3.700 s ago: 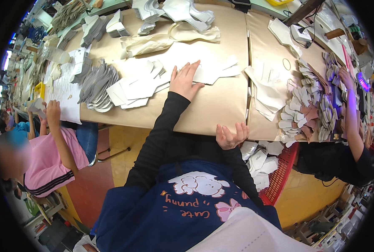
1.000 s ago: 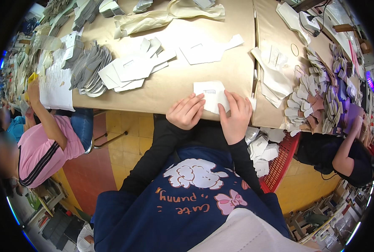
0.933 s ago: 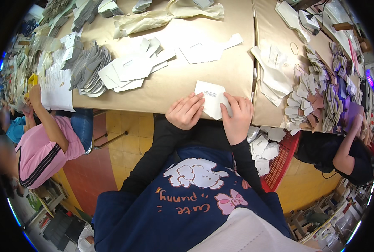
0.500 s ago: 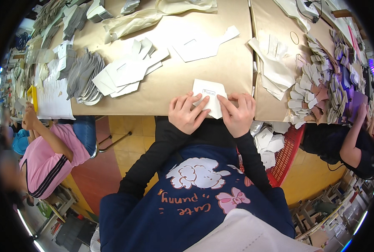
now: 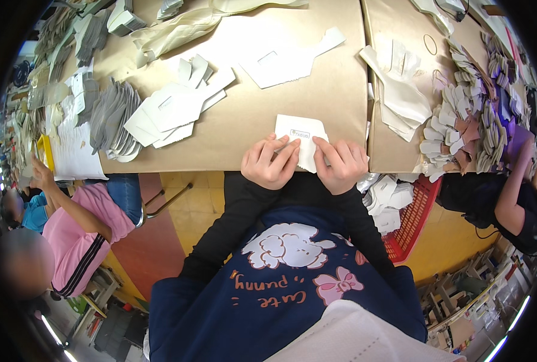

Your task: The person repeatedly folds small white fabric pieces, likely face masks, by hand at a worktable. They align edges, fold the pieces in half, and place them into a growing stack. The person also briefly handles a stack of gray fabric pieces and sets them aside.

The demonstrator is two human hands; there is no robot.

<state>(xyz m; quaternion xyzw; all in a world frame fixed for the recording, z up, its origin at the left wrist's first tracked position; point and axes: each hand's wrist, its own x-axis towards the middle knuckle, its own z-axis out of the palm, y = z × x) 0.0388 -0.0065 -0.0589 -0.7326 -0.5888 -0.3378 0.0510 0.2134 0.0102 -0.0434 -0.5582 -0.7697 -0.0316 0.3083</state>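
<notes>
Bright, even overhead light falls on the brown table [image 5: 341, 72], with soft, faint shadows under the white cut pieces [image 5: 178, 105]. The fisheye view bends straight edges strongly, and a black rim frames it. The centre is sharp; the far left edge is blurred.

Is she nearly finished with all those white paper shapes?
Not nearly, it seems. In hand: one white cut piece with a small label, pressed at the table edge by the left hand and right hand. Possibly done: the fanned grey stack. Left: loose white pieces spread over the brown table.
</notes>
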